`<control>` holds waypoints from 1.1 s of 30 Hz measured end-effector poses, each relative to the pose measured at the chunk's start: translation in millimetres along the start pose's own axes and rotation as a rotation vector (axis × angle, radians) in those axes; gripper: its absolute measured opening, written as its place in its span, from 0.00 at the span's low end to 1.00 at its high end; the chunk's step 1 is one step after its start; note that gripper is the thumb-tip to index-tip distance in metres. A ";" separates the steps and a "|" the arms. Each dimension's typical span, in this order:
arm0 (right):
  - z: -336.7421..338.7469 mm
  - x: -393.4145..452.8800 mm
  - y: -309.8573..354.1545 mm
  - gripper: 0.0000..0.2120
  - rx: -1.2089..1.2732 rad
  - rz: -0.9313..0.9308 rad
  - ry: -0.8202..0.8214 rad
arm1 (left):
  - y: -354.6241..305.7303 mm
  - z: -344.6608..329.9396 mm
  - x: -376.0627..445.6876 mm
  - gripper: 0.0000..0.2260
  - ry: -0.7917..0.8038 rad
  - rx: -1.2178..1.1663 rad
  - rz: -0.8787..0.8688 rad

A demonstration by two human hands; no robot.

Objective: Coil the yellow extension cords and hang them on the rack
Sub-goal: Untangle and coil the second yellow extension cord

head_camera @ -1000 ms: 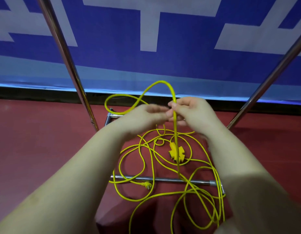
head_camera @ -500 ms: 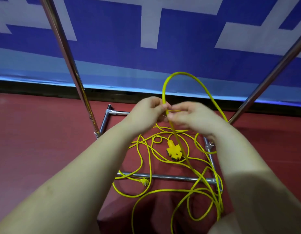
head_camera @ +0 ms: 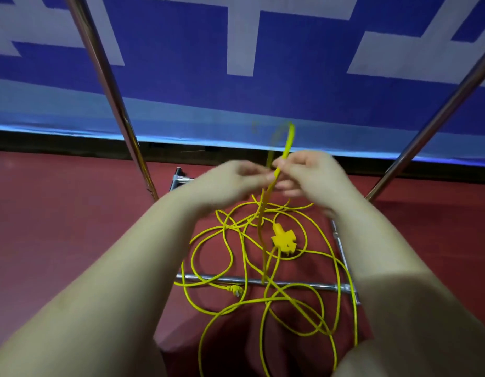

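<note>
Our 2 hands, left hand (head_camera: pixel 236 178) and right hand (head_camera: pixel 309 172), pinch the upright yellow cord (head_camera: pixel 279 164); its slack lies directly below them.

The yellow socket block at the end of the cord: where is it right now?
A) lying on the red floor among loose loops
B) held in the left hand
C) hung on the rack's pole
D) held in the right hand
A: the yellow socket block lies on the red floor amid loose cord, below both hands.
</note>
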State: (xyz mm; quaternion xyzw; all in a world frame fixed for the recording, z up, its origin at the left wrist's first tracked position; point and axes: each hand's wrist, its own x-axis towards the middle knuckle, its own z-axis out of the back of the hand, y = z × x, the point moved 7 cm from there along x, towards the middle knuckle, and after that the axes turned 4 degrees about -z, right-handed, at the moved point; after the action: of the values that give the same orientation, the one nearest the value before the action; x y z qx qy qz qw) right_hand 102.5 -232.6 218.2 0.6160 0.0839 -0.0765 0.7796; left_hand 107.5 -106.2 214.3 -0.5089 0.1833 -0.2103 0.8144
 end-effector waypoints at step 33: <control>-9.0 -1.1 -13.4 0.17 -0.069 -0.092 0.167 | 6.4 2.3 4.7 0.12 -0.125 -0.511 0.026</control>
State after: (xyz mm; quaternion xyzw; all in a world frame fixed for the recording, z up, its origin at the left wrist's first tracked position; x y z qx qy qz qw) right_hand 98.1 -227.0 203.6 0.5886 0.1793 -0.0580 0.7862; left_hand 113.7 -104.4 209.0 -0.7076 0.1863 -0.1150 0.6719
